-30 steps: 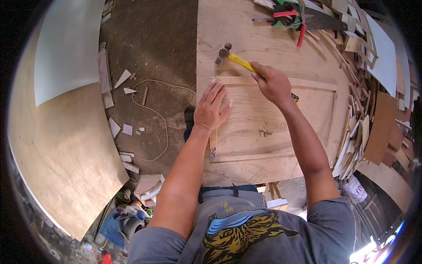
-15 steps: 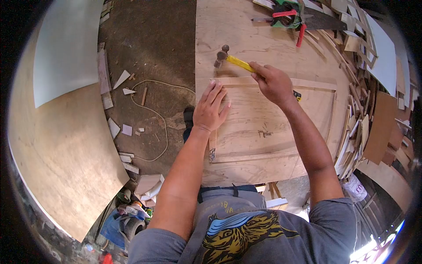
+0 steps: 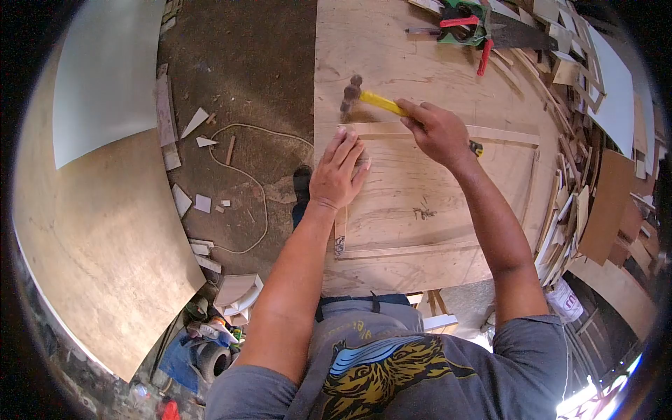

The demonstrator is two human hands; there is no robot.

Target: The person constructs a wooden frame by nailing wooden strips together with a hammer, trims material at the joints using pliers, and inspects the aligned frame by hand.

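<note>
My right hand (image 3: 437, 133) is wrapped round the yellow handle of a ball-peen hammer (image 3: 352, 94). The hammer's dark head is just beyond the top left corner of a thin wooden frame (image 3: 504, 134). Over that corner and its left strip lies my left hand (image 3: 336, 171), palm down with fingers stretched out, hiding part of the strip. The frame rests on a plywood sheet (image 3: 392, 276). Inside it is a small pile of what look like nails (image 3: 423, 212), too small to make out singly.
A handsaw (image 3: 521, 31) and red-handled tools with a green part (image 3: 462, 22) lie at the far right of the plywood. Wood offcuts (image 3: 560, 203) crowd the right edge. On the floor to the left are a cord (image 3: 266, 203) and scraps, beside a large plywood panel (image 3: 105, 245).
The hammer head has shifted very slightly, while both hands keep nearly the same place on the frame. The whole view has moved a little.
</note>
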